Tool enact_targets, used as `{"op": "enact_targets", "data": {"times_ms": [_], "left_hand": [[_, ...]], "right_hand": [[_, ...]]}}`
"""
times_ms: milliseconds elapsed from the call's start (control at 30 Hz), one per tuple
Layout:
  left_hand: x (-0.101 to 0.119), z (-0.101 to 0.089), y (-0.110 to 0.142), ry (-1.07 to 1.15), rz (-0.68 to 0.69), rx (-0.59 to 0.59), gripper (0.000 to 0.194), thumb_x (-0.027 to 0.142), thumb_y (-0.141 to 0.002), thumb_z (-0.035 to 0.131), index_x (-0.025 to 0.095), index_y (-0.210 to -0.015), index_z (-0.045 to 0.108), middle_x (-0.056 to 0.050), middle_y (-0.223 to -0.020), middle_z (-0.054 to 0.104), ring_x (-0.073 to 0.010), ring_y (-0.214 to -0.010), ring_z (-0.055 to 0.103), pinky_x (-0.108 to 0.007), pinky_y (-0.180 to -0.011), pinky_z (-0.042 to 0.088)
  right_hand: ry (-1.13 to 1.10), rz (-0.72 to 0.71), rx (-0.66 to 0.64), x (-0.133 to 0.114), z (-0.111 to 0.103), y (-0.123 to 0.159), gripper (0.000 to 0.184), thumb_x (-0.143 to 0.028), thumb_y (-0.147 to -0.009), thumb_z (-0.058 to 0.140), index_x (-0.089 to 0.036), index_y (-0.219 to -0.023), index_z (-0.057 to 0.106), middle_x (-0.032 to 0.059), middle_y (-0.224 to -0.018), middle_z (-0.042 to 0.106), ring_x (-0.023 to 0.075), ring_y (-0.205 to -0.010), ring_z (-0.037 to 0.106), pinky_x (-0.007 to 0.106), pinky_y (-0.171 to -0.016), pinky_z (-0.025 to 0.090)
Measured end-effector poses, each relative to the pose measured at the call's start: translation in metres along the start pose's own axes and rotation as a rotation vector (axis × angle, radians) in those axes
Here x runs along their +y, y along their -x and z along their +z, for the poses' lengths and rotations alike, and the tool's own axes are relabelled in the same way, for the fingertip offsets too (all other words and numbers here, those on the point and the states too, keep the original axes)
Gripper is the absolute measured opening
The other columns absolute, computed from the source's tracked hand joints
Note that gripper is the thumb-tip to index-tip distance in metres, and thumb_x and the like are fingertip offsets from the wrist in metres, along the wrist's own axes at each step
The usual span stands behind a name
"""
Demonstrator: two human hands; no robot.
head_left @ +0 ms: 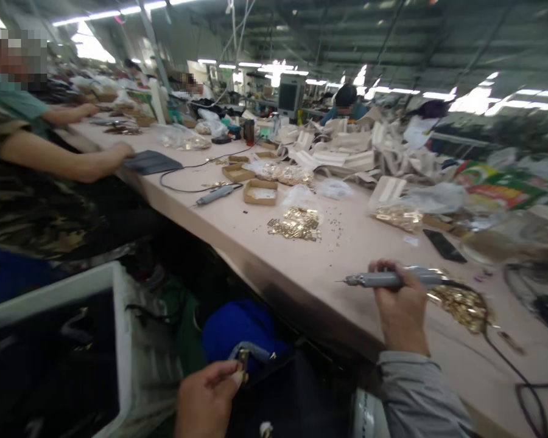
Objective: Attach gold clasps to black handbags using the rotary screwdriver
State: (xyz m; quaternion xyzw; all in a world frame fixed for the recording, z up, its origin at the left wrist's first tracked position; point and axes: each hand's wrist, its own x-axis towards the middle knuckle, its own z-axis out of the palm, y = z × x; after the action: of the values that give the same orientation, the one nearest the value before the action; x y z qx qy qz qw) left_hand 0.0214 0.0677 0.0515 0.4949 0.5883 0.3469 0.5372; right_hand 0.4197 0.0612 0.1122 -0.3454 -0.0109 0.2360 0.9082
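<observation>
My right hand (402, 307) is closed around a grey electric screwdriver (374, 280), held over the table with its thin bit pointing left. A black cord runs back from the tool. Low in the view, my left hand (207, 395) pinches a small gold metal fitting (242, 359) between thumb and fingers. A grey strip lies at the fitting, and dark material (296, 395) spreads below and to the right of it. Behind the screwdriver lies a pile of gold metal pieces (466, 307). Another gold pile (296, 223) spills from a clear bag farther along the table.
At left, a white crate (121, 340) holds dark items. A blue object (237, 331) is beneath the table edge. On the table (237, 225) are a second screwdriver (217, 194), small cardboard boxes (260, 193), a phone (444, 245) and beige straps (347, 158). Co-workers sit nearby.
</observation>
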Motion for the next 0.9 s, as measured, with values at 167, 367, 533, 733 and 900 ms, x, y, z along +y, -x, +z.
{"op": "enact_targets", "data": {"times_ms": [167, 367, 533, 733, 900], "left_hand": [[0.029, 0.021, 0.017, -0.019, -0.046, -0.043, 0.02, 0.025, -0.069, 0.069, 0.01, -0.078, 0.081, -0.01, -0.07, 0.078, -0.0225, -0.063, 0.07, -0.028, -0.058, 0.048], [0.036, 0.037, 0.034, -0.07, -0.019, -0.083, 0.015, 0.014, -0.072, 0.066, 0.012, -0.076, 0.08, -0.006, -0.063, 0.074, -0.0179, -0.057, 0.065, -0.025, -0.052, 0.04], [0.04, 0.041, 0.04, -0.066, -0.017, -0.131, 0.017, 0.01, -0.074, 0.064, 0.012, -0.077, 0.08, -0.005, -0.063, 0.074, -0.0168, -0.056, 0.064, -0.024, -0.052, 0.039], [0.043, 0.043, 0.041, -0.061, -0.007, -0.153, 0.015, 0.01, -0.073, 0.065, 0.011, -0.075, 0.08, -0.007, -0.065, 0.075, -0.0174, -0.058, 0.065, -0.024, -0.052, 0.039], [0.041, 0.045, 0.04, -0.074, 0.004, -0.152, 0.013, 0.011, -0.074, 0.066, 0.011, -0.075, 0.079, -0.006, -0.063, 0.074, -0.0164, -0.055, 0.063, -0.024, -0.051, 0.038]], "right_hand": [[0.078, -0.085, -0.132, -0.011, 0.028, 0.082, 0.011, -0.009, -0.075, 0.064, -0.013, -0.084, 0.069, 0.0039, -0.084, 0.058, 0.0183, -0.084, 0.067, 0.032, -0.069, 0.062], [0.231, -0.07, -0.25, 0.01, 0.044, 0.173, 0.019, -0.011, -0.077, 0.074, -0.016, -0.095, 0.071, 0.0042, -0.087, 0.061, 0.02, -0.091, 0.064, 0.027, -0.061, 0.056], [0.307, -0.12, -0.337, 0.025, 0.044, 0.197, 0.019, -0.015, -0.08, 0.078, -0.016, -0.097, 0.069, 0.0043, -0.085, 0.065, 0.0211, -0.088, 0.066, 0.027, -0.06, 0.054], [0.328, -0.141, -0.373, 0.028, 0.042, 0.199, 0.02, -0.018, -0.08, 0.08, -0.015, -0.096, 0.068, 0.0064, -0.086, 0.067, 0.0213, -0.083, 0.066, 0.028, -0.058, 0.052], [0.32, -0.144, -0.377, 0.032, 0.041, 0.201, 0.021, -0.014, -0.079, 0.079, -0.015, -0.097, 0.068, 0.0067, -0.085, 0.067, 0.0232, -0.084, 0.066, 0.03, -0.058, 0.052]]}}
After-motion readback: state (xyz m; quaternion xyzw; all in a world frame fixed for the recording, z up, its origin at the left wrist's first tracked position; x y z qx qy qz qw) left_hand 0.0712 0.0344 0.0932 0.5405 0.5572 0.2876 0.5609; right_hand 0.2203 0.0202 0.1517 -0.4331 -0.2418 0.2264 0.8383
